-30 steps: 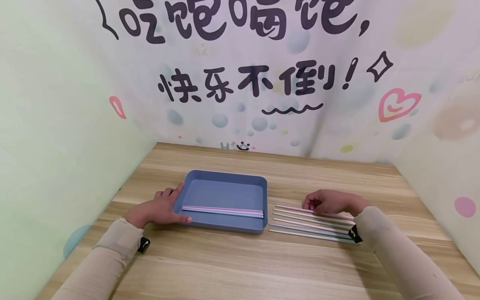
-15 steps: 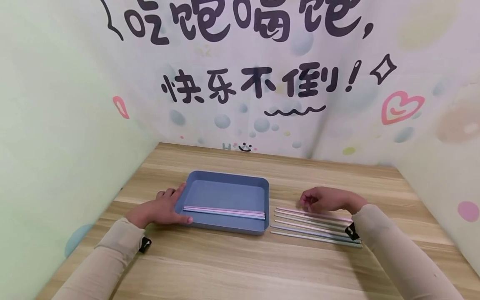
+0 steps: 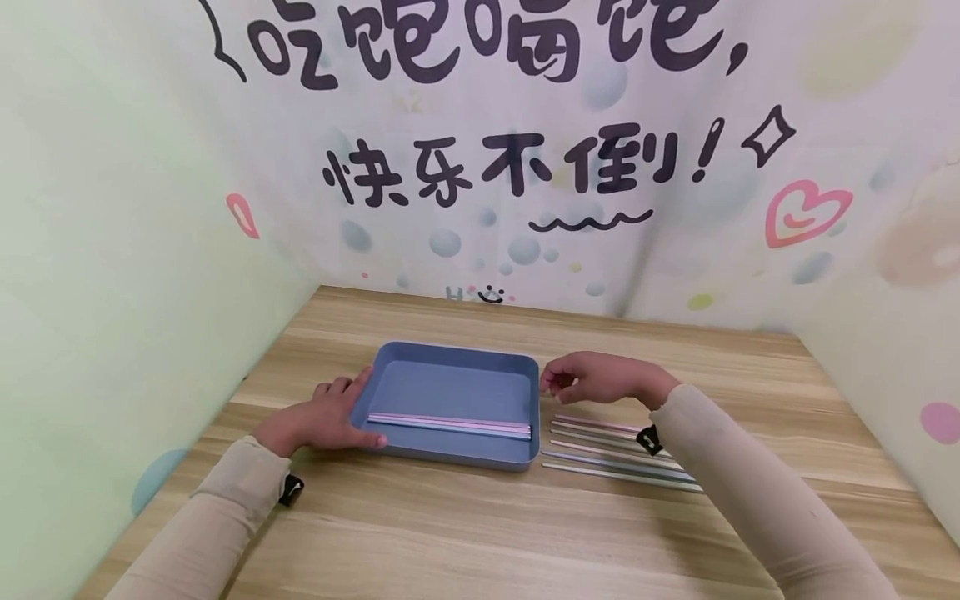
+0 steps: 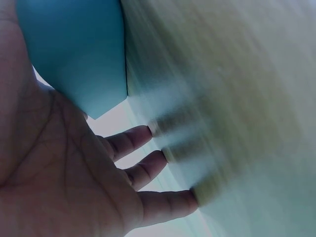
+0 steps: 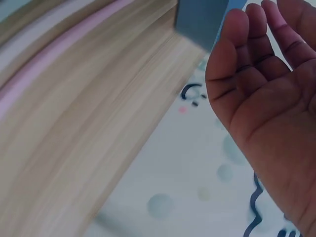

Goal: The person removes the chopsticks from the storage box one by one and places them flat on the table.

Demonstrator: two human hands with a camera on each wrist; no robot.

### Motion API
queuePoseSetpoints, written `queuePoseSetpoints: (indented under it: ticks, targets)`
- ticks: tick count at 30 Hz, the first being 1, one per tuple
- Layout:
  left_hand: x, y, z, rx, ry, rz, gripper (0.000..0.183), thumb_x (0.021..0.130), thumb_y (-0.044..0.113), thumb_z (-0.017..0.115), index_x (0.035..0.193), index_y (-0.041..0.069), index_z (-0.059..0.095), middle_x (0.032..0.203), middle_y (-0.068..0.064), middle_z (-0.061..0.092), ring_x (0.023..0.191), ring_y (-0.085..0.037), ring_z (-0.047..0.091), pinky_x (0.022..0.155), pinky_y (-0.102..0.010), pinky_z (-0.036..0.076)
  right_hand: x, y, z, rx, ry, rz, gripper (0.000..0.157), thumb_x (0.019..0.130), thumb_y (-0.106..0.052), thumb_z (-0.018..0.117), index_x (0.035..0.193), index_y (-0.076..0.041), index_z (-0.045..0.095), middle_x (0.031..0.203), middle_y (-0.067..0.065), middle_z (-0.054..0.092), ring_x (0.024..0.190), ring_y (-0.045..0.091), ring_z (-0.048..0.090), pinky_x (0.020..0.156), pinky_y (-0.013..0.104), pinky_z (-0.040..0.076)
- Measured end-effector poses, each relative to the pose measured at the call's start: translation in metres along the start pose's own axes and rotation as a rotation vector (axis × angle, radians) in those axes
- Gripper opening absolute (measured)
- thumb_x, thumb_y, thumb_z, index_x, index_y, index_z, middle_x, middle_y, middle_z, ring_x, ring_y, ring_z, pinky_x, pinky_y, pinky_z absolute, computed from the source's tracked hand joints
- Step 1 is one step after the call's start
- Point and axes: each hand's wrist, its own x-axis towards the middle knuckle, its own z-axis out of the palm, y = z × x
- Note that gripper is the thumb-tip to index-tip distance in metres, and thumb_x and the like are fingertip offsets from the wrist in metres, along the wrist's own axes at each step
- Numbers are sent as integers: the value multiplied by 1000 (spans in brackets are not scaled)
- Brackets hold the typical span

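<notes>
A shallow blue-grey tray (image 3: 450, 382) lies on the table, holding a few thin pastel sticks (image 3: 450, 424) side by side near its front. Against the tray's left end rests my left hand (image 3: 322, 423), thumb at the front rim and fingers spread along the side. In the left wrist view, its fingers (image 4: 170, 203) look nearly straight beside the tray wall (image 4: 79, 49). My right hand (image 3: 600, 377) hovers by the tray's right end with loosely bent fingers. The right wrist view shows nothing in that palm (image 5: 276, 118). Several more sticks (image 3: 622, 477) lie in a row below it, partly hidden by the sleeve.
The wood-grain table (image 3: 420, 533) is enclosed by a printed cloth backdrop (image 3: 480, 192) behind and pale walls on the left and right. A black strap piece (image 3: 649, 440) sits at the right wrist, another strap piece (image 3: 291, 490) at the left.
My right hand has lifted off the row of sticks and moved left to the tray's right end. The left hand stays at the tray, and the sticks lie as before.
</notes>
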Motion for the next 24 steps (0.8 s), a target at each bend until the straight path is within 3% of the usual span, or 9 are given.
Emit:
queuePoseSetpoints:
  ticks: [4,12,24]
  targets:
    - [-1,2,-1,6,3,-2,126,76,72,70,157,-1,6,144,-36,29,127,-54,30,95,-64,38,14,-14,0,-20,-22,-41,13,94,-5,63,107,-4,65,90,-2,58,85,16,53,77,32,45]
    - [-2,5,-2,6,-2,3,125,77,70,71,157,0,7,144,-36,29,126,-56,31,95,-65,37,44,-43,6,-82,-66,-56,15,96,-7,64,110,-8,66,90,-3,58,85,15,53,76,32,46]
    - [-1,-1,1,7,13,9,127,75,75,67,157,0,7,144,-36,29,126,-56,29,95,-65,37,84,-67,23,-151,-98,-89,16,97,-10,64,113,-4,66,90,-3,59,84,14,53,73,29,45]
